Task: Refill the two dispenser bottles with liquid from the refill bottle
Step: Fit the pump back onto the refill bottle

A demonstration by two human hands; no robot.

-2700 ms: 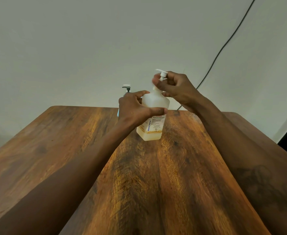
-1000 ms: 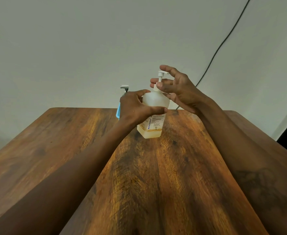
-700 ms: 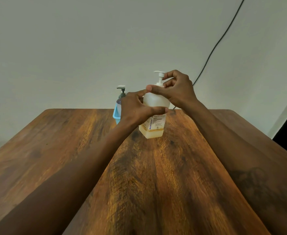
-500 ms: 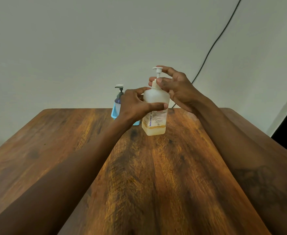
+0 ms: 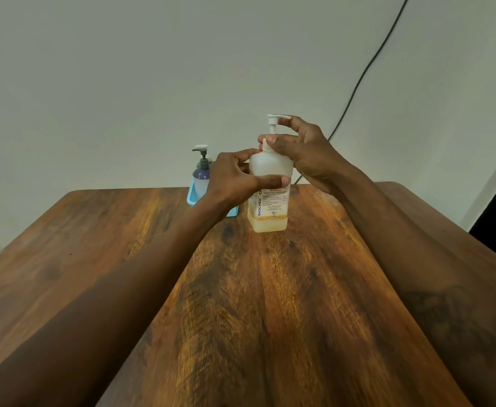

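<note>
1. We saw the left hand (image 5: 235,180) wrapped round the body of the white pump bottle (image 5: 270,171), thumb across the label; the right hand (image 5: 305,154) pinched the base of the pump (image 5: 271,127) between thumb and fingers, one finger up by the nozzle; the bottle stood upright on the table (image 5: 255,289), far centre.
2. Risk, as we judged it: if the left grip slackened during a twist of the pump, the bottle could spin or tip; only a low amber layer sat inside, so it looked light.
3. Risk: a quick pull could drip from the tube onto the wood; the left wrist could knock the small purple-shouldered bottle (image 5: 201,174) in the blue holder (image 5: 192,198), just left.
4. Counts: two hands; two pump bottles; one holder; one table; one black cable (image 5: 358,83); we saw no third bottle.
</note>
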